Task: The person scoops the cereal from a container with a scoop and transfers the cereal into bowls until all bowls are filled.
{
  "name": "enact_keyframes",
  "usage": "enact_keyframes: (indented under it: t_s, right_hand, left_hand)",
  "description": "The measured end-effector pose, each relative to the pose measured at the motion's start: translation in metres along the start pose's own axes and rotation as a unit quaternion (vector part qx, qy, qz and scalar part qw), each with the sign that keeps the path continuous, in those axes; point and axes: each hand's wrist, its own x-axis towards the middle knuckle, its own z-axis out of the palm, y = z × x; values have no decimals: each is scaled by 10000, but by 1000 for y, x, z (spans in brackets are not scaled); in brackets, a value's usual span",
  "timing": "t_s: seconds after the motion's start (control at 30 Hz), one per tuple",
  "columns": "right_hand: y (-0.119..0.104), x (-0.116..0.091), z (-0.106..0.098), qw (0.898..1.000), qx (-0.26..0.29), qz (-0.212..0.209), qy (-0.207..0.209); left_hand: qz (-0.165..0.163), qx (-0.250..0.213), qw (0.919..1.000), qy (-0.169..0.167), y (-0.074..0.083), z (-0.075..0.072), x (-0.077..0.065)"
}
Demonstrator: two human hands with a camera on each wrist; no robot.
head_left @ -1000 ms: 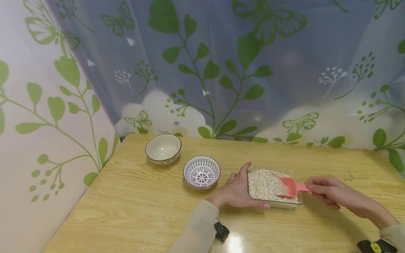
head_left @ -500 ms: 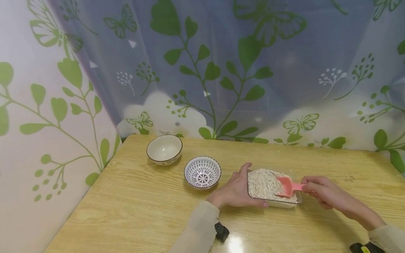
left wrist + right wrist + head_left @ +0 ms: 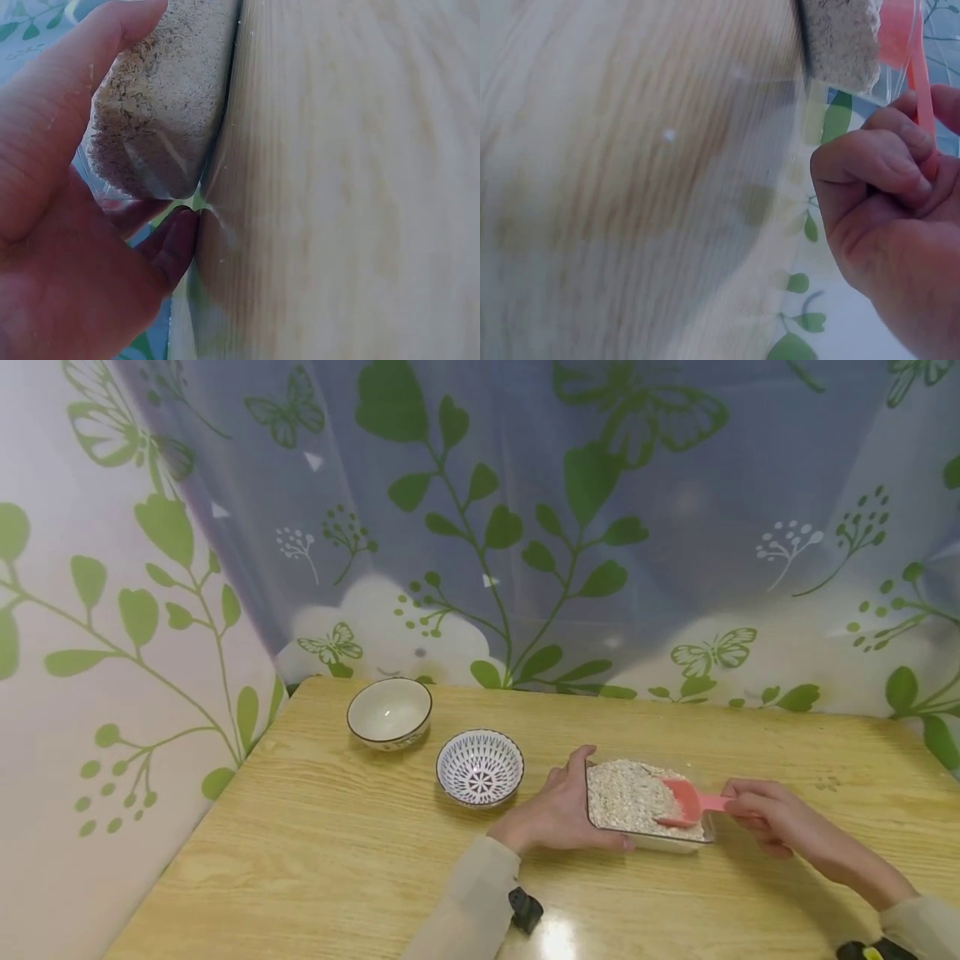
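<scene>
A clear rectangular container (image 3: 663, 842) full of rolled oats (image 3: 622, 797) stands on the wooden table. My left hand (image 3: 562, 810) grips its left end, thumb along the near side and fingers at the far corner; the left wrist view shows the thumb against the container's wall (image 3: 161, 112). With its fingers curled round the handle, my right hand (image 3: 780, 818) holds a pink scoop (image 3: 684, 803). The scoop's front lies in the oats at the right part of the container. In the right wrist view the scoop's handle (image 3: 924, 97) runs up from between the fingers.
Left of the container sits a small bowl with a dark radial pattern (image 3: 480, 768). A larger plain-inside bowl with a dark rim (image 3: 390, 714) stands farther back and left. Behind the table (image 3: 315, 843) hangs a leaf-printed cloth (image 3: 510, 527).
My right hand pushed the scoop a little left into the oats, then drew slightly back to the right. The left hand keeps its hold on the container, and the bowls stay put.
</scene>
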Motion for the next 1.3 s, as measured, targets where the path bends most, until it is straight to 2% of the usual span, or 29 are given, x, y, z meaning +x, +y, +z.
enact_keyframes:
  t_s: [0.23, 0.4, 0.53, 0.67, 0.8, 0.93, 1.07, 1.3]
  right_hand:
    - [1, -2, -9, 9988, 243, -34, -432]
    - [-8, -1, -11, 9965, 280, -55, -789]
    - [-11, 1, -9, 9969, 243, 152, -738]
    - [-10, 3, -6, 9983, 134, 217, -521]
    - [-8, 4, -5, 9980, 262, 130, -553]
    - [-4, 3, -4, 9978, 383, 116, -535]
    - [0, 2, -4, 9970, 542, 78, -552]
    - [7, 1, -7, 9926, 941, -206, -736]
  left_hand:
    - [143, 801, 9965, 188, 3, -1, 0]
    - [116, 1123, 9933, 239, 5, -3, -1]
    - [133, 1240, 9918, 277, 5, -3, -1]
    - [205, 990, 9947, 192, 4, -3, -1]
    - [269, 283, 9992, 50, 2, -2, 0]
    - [270, -346, 9990, 36, -1, -1, 2]
    - [197, -570, 9981, 118, -1, 0, 1]
    - [81, -674, 9975, 192, 1, 3, 0]
